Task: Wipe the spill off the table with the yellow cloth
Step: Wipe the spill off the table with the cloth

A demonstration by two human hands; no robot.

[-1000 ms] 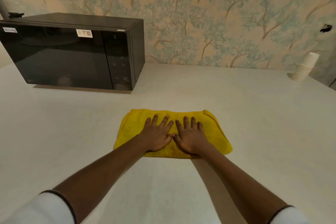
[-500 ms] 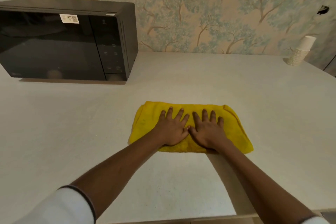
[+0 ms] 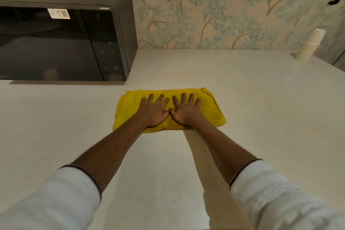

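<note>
The left hand and right hand press flat, fingers spread wide, on the folded yellow cloth on the pale speckled desk. At ten o'clock stands a black microwave; its white door sticker is too small to read.

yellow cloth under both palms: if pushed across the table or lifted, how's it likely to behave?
The yellow cloth is folded in soft layers with rounded edges, so it would probably droop and unfold if lifted. It looks light for its size. Pushed under the flat left hand and right hand, it likely slides on the smooth table, though the uncovered ends may bunch.

Folded yellow cloth flat on white table, mid-frame
</note>
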